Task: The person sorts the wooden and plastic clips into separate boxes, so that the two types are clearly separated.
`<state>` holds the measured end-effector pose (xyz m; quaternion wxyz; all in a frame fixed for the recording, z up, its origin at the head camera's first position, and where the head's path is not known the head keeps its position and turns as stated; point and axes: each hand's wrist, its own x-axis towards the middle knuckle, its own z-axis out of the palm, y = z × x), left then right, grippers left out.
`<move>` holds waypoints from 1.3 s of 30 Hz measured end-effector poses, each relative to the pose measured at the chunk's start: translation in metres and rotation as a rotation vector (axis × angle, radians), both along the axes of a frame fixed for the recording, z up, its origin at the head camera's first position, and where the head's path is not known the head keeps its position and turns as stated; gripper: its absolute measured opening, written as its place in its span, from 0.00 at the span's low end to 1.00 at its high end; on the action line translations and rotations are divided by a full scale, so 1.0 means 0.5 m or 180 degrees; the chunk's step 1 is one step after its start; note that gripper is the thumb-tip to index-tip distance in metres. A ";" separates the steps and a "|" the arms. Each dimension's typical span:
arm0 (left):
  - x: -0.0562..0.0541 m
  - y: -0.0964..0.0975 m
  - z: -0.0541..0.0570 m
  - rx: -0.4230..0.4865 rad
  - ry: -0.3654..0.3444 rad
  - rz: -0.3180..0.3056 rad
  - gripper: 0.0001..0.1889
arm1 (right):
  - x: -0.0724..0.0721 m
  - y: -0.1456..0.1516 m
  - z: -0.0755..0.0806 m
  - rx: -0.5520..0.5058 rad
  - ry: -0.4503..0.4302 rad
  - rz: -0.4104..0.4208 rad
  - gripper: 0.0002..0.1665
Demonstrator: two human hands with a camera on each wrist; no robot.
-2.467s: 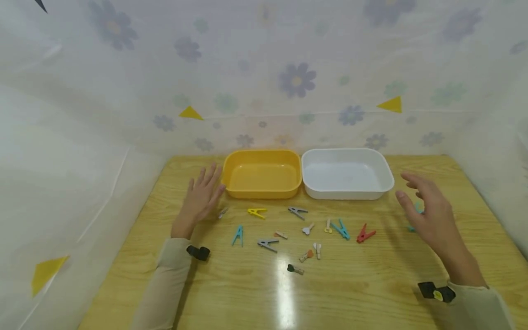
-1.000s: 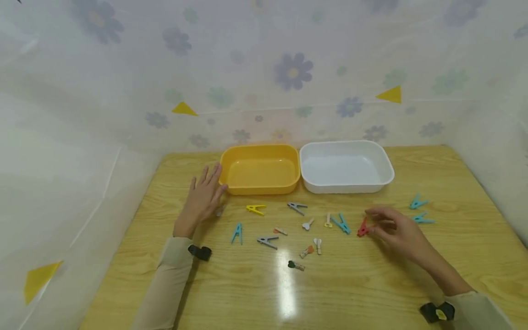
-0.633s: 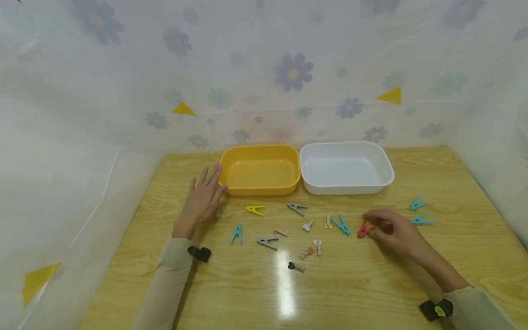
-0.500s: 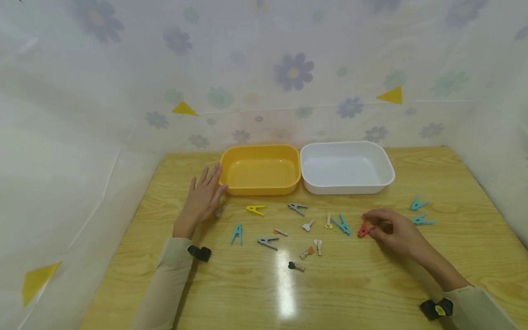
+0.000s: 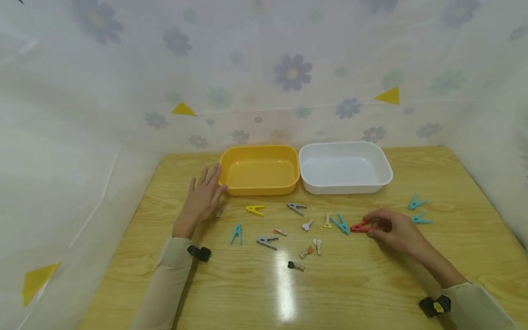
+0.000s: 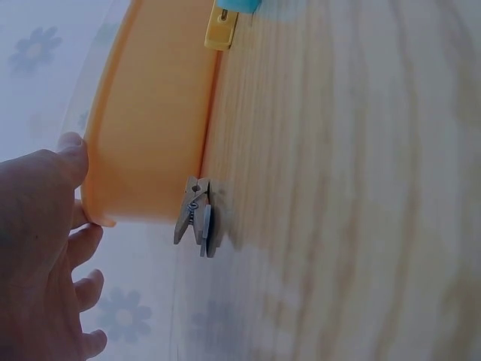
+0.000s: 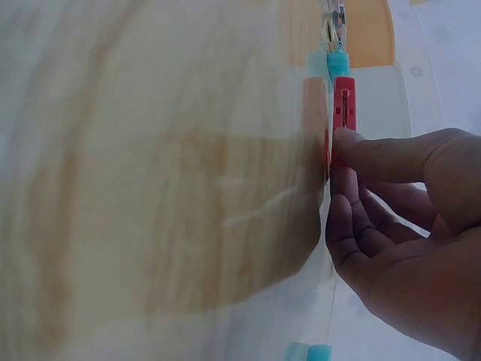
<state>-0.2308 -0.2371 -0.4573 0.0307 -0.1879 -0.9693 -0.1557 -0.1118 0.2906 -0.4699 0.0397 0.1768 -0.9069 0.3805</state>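
Observation:
My right hand [image 5: 393, 231] pinches a red plastic clothespin [image 5: 360, 228] by its handle end, thumb and fingertips close over the table. In the right wrist view the red clothespin [image 7: 345, 101] points away from the thumb, toward a turquoise clothespin [image 7: 339, 63]. My left hand [image 5: 200, 200] has its fingers spread, fingertips at the left side of the yellow tray [image 5: 260, 190]. A small wooden clothespin [image 6: 194, 216] sits beside that tray, partly hidden by the hand in the head view.
A white tray [image 5: 346, 189] adjoins the yellow one. Across the wooden table lie a yellow clothespin [image 5: 255, 210], grey clothespins [image 5: 268, 242], turquoise clothespins [image 5: 237, 234] and several small wooden clothespins [image 5: 297, 266] with heart shapes. Two turquoise clothespins [image 5: 420, 218] lie right of my right hand.
My right hand moved left from the turquoise clothespins to the red one and took hold of it. The red clothespin's handles came together and it turned to point left. The left hand stayed by the tray.

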 end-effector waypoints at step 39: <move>0.003 -0.001 -0.003 -0.0009 -0.0022 -0.0006 0.37 | 0.004 -0.056 0.066 -0.0401 0.0244 -0.0104 0.21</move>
